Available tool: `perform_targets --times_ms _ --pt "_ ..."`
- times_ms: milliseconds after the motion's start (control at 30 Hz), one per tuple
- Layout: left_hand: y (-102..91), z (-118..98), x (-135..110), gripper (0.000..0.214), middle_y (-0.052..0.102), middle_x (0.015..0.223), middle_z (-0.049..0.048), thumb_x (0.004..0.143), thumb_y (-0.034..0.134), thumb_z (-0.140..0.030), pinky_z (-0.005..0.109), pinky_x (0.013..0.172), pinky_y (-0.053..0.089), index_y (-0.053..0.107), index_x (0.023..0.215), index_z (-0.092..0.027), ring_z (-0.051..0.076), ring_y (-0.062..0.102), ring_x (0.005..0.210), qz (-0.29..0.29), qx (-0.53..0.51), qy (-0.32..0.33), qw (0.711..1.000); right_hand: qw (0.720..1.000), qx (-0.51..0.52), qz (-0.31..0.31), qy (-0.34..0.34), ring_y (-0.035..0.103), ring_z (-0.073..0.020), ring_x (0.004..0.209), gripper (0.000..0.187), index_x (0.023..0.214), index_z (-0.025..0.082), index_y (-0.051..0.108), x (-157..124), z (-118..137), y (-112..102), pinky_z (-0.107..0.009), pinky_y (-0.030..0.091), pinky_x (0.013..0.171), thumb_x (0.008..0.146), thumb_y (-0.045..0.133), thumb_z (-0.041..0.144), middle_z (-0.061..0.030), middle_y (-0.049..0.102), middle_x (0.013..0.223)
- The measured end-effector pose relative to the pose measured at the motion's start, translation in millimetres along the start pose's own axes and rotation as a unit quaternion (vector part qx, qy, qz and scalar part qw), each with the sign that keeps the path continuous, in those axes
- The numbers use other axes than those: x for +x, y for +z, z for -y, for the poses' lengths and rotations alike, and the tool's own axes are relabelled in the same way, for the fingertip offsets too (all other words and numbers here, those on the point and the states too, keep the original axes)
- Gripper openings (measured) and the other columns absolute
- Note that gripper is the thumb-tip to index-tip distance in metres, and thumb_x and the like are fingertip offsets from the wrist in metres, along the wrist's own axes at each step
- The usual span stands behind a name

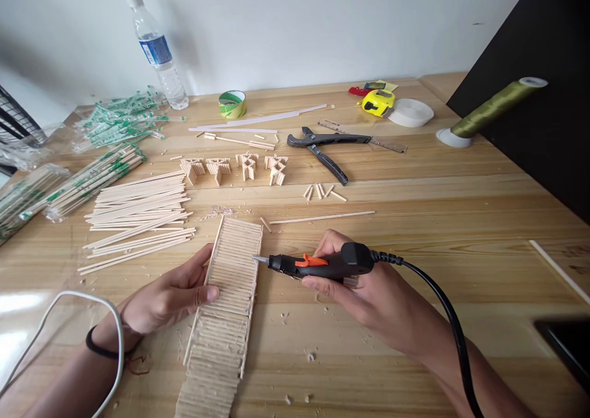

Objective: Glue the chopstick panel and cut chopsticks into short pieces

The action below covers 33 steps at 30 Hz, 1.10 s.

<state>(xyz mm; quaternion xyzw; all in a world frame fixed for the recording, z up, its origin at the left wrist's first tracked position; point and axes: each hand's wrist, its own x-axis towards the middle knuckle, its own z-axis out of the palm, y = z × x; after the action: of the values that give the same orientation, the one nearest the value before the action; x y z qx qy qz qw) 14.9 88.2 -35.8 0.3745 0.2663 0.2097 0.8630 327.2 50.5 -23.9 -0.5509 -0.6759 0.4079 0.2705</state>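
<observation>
My left hand (177,295) grips the left edge of a long panel of wooden sticks (233,270), thumb on top and fingers underneath. The panel's sticks lie side by side between thin edge rails, and its near end runs out of view at the bottom. In my right hand (353,283) is a black hot glue gun (318,263) with an orange trigger, held from the right. Its metal nozzle points left at the panel's right edge; I cannot tell if it touches. A black cable (442,292) trails from the gun's back toward the bottom.
Loose sticks (142,212) and wrapped bundles (96,181) lie left. Several small stick assemblies (249,166), a black cutter (329,144) and green tape (232,104) sit farther back. A bottle (159,55), tape measure (378,102) and thread spool (493,112) stand near the wall. A white cable (115,319) crosses my left wrist.
</observation>
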Motion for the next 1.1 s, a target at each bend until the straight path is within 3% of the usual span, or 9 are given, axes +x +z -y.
perform_targets --times_ms 300,500,967,1100 --pt "2.5 -1.8 0.9 0.062 0.059 0.150 0.0073 0.098 0.056 -0.006 0.033 0.104 0.054 0.045 0.154 -0.029 0.027 0.055 0.139 0.004 0.001 0.002 1.000 1.000 -0.008 -0.004 -0.006 0.048 -0.0149 0.062 0.024 0.081 0.026 0.042 1.0 0.3 -0.5 -0.029 0.040 0.058 0.095 0.060 0.034 0.0049 0.048 0.070" --pt "2.2 -1.3 2.0 0.061 0.057 0.152 0.0036 0.099 0.055 -0.004 0.031 0.109 0.052 0.049 0.152 -0.032 0.022 0.060 0.133 0.007 -0.007 0.006 1.000 1.000 -0.013 0.010 0.003 0.050 -0.0160 0.065 0.023 0.082 0.026 0.044 0.8 -0.9 -0.9 -0.030 0.039 0.061 0.096 0.058 0.037 0.0043 0.049 0.074" --pt "0.7 -0.1 1.9 0.062 0.054 0.155 0.0039 0.099 0.054 -0.004 0.028 0.103 0.055 0.047 0.153 -0.034 0.025 0.054 0.140 0.013 -0.010 0.011 1.000 1.000 -0.003 0.016 0.017 0.047 -0.0155 0.066 0.024 0.084 0.027 0.042 0.0 -2.2 -0.2 -0.030 0.038 0.062 0.096 0.059 0.037 0.0055 0.047 0.074" --pt "0.3 -0.5 2.0 0.063 0.054 0.155 0.0032 0.099 0.054 -0.003 0.030 0.107 0.053 0.047 0.154 -0.034 0.023 0.057 0.137 0.015 -0.012 0.009 1.000 1.000 -0.008 0.010 0.008 0.045 -0.0146 0.065 0.027 0.083 0.026 0.041 -1.5 -5.3 0.3 -0.029 0.038 0.060 0.097 0.060 0.039 0.0057 0.045 0.074"
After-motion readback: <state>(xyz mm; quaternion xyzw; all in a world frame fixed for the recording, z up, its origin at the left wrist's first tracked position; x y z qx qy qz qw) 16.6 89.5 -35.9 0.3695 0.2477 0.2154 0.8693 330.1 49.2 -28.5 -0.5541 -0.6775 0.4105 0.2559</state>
